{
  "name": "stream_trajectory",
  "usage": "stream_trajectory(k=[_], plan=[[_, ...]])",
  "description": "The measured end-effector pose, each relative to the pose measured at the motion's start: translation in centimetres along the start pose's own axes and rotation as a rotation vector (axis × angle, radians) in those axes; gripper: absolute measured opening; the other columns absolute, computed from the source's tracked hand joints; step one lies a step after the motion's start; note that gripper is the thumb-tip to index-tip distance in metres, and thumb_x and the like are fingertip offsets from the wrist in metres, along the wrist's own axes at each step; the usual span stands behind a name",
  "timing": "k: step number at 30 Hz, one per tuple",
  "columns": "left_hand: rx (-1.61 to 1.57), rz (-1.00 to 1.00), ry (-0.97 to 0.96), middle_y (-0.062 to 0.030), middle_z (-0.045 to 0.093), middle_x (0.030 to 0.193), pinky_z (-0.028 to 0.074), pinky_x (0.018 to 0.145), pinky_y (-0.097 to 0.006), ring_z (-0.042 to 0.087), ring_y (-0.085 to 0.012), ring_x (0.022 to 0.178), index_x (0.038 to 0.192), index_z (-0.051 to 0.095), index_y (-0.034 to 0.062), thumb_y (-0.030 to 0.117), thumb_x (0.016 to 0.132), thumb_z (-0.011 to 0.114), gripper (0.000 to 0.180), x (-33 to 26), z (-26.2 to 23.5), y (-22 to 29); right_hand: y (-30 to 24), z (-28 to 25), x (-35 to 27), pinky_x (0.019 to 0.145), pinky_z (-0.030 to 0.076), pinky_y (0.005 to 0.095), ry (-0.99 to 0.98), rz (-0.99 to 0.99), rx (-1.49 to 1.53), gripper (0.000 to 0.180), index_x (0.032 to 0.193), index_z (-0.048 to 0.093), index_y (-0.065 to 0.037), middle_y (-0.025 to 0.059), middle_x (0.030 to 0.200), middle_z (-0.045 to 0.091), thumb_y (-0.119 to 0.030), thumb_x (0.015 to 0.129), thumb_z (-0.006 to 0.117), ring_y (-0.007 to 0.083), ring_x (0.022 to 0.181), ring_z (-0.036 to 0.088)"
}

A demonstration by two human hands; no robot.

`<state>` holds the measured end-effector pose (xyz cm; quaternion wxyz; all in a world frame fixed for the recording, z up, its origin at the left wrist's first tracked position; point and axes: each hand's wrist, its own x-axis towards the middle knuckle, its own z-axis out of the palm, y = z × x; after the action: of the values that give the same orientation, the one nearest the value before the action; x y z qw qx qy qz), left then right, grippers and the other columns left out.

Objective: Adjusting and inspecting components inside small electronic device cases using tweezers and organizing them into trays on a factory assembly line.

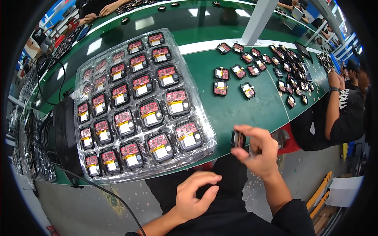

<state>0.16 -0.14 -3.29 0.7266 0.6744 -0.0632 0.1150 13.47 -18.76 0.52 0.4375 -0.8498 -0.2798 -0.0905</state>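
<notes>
Right hand (pixel 258 151) pinches a black module (pixel 238 139) beside the tray (pixel 204 129); left hand (pixel 193 194) open, empty, over lap.

One clear tray (pixel 204 129) — some twenty-five red-boarded modules (pixel 151 113).

Green bench (pixel 244 112): clear blister tray (pixel 197 94) of modules at 9 o'clock; loose modules (pixel 252 69) scattered toward 2 o'clock.

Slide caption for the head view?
Right hand holds a small black module beside a clear tray of red circuit-board modules; left hand empty.
</notes>
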Motion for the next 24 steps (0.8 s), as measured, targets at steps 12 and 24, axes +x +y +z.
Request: stream_trajectory(k=[12,24], plan=[[-0.894,-0.283,0.018,-0.0217,0.052,0.144,0.048,0.111,-0.042,0.055,-0.0326,0.132,0.146,0.037,-0.0016,0.003,0.085,0.082,0.076,-0.2,0.6,-0.8,-3.5,1.0,-3.2,0.069,0.061,0.0303,-0.254,-0.110,0.496,0.061,0.113,0.054,-0.003,0.0241,0.122,0.069,-0.025,0.073,0.093,0.0258,0.095,0.074],[-0.740,-0.268,0.156,-0.0262,0.061,0.128,0.057,0.098,-0.047,0.065,-0.0368,0.116,0.133,0.052,-0.0004,0.031,0.087,0.083,0.064,0.2,0.5,0.3,-3.6,-0.7,-1.9,0.051,0.051,0.0290,-0.217,-0.147,0.035,0.024,0.099,0.072,-0.003,0.0079,0.088,0.068,-0.005,0.077,0.082,0.0188,0.066,0.066]])
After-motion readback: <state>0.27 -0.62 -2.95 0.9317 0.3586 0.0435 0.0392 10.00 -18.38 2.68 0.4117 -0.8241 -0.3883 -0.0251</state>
